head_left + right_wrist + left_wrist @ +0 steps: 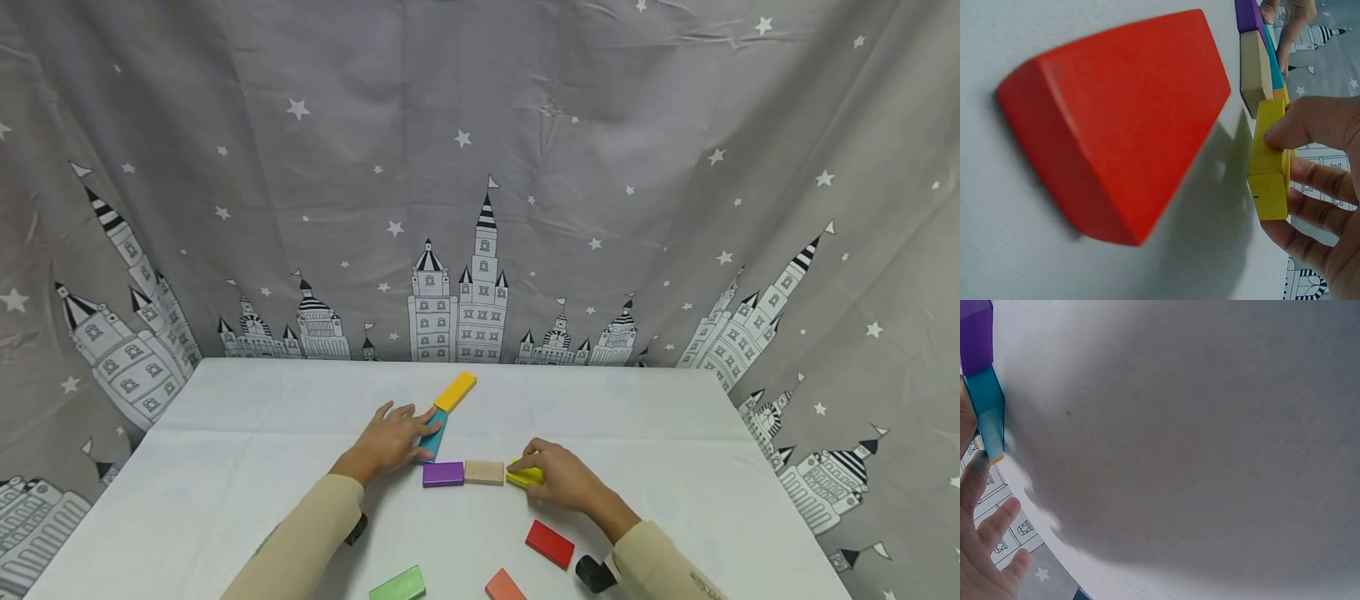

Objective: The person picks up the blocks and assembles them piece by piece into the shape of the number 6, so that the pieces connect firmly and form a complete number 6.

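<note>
My left hand [388,440] holds a blue block [431,441], its thumb near one end and a fingertip near the other; the remaining fingers are spread. An orange-yellow block [455,392] continues from the far end of the blue one, slanting to the right. Close to the blue block's near end lies a purple block [443,475], and a plain wooden block [484,472] follows it in a row. At the row's right end, my right hand [564,477] pinches a yellow block [1267,144] between thumb and fingers, near the wooden block's end.
A red block [550,545] lies on the white table [645,417] below the right hand. Closer to me are a green block [398,584] and a salmon block [505,585]. Behind the table hangs a grey curtain [337,167] with castles and stars.
</note>
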Demonstrator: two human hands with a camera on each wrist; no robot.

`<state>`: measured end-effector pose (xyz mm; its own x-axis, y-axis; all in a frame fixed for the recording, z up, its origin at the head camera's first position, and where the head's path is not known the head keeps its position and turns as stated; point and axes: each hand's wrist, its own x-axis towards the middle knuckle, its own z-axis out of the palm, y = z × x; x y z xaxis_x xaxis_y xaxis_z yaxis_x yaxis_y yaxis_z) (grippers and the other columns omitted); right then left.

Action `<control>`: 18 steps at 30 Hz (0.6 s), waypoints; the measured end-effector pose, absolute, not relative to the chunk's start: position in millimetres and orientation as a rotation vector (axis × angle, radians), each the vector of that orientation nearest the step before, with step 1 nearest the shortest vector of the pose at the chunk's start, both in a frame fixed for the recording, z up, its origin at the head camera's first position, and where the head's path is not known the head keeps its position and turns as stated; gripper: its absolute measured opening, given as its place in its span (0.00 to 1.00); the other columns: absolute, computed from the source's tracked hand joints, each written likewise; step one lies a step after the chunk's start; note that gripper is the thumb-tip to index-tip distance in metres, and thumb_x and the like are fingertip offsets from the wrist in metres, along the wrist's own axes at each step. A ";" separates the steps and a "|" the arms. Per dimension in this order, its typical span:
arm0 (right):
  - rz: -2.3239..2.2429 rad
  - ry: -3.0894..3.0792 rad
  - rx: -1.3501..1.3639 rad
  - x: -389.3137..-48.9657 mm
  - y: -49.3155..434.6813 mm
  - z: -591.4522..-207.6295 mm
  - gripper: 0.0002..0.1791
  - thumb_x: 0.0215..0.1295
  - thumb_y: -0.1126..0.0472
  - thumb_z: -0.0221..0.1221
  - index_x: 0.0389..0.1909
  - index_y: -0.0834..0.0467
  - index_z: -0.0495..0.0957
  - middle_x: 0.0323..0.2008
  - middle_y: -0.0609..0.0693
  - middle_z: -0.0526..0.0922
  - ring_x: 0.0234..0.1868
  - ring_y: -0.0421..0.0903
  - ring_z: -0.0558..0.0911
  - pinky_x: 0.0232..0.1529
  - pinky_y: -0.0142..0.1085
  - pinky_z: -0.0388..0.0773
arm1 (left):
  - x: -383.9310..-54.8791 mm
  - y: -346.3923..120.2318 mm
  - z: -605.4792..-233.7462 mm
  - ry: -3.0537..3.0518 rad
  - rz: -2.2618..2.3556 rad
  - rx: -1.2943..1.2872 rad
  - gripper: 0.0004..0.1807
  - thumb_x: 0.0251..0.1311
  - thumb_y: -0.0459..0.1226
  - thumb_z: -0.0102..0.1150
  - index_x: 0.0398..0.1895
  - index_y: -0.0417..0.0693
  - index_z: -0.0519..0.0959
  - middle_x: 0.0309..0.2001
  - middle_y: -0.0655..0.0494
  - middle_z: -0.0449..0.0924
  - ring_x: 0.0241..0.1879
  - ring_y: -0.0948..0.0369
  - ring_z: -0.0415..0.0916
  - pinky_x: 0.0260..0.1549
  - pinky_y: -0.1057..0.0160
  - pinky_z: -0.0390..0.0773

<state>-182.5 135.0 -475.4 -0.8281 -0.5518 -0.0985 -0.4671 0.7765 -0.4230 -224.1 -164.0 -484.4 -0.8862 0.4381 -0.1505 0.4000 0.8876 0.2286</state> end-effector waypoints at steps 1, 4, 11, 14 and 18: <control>-0.569 2.754 -0.792 -182.1 135.1 -476.2 0.19 0.55 0.65 0.65 0.49 0.51 0.85 0.42 0.45 0.77 0.42 0.43 0.74 0.50 0.44 0.77 | -224.0 -164.0 -484.1 2.857 0.284 0.641 0.34 0.55 0.53 0.62 0.66 0.58 0.70 0.71 0.56 0.63 0.68 0.44 0.59 0.68 0.37 0.46; -0.568 2.752 -0.776 -182.0 134.5 -478.7 0.19 0.54 0.65 0.65 0.49 0.50 0.85 0.41 0.44 0.77 0.42 0.43 0.74 0.49 0.42 0.77 | -223.8 -164.0 -483.7 2.857 0.284 0.639 0.34 0.56 0.54 0.62 0.66 0.58 0.70 0.71 0.56 0.62 0.69 0.44 0.58 0.68 0.37 0.46; -0.568 2.744 -0.740 -181.7 130.8 -482.4 0.20 0.53 0.63 0.67 0.50 0.49 0.85 0.41 0.45 0.77 0.41 0.43 0.74 0.48 0.40 0.78 | -223.1 -163.9 -482.1 2.856 0.295 0.655 0.34 0.55 0.53 0.63 0.66 0.57 0.71 0.71 0.55 0.63 0.68 0.44 0.59 0.68 0.37 0.47; -0.561 2.733 -0.728 -181.3 130.1 -482.1 0.21 0.53 0.61 0.68 0.51 0.49 0.84 0.43 0.45 0.76 0.42 0.43 0.74 0.50 0.42 0.79 | -223.2 -164.0 -482.4 2.856 0.288 0.645 0.33 0.56 0.53 0.62 0.66 0.57 0.70 0.71 0.56 0.62 0.69 0.44 0.59 0.68 0.37 0.47; -0.560 2.677 -0.752 -182.3 133.2 -477.6 0.22 0.52 0.59 0.70 0.52 0.49 0.83 0.49 0.47 0.75 0.45 0.44 0.74 0.53 0.43 0.78 | -222.7 -164.5 -483.0 2.860 0.275 0.655 0.33 0.56 0.53 0.62 0.66 0.57 0.71 0.71 0.55 0.62 0.68 0.44 0.59 0.68 0.37 0.47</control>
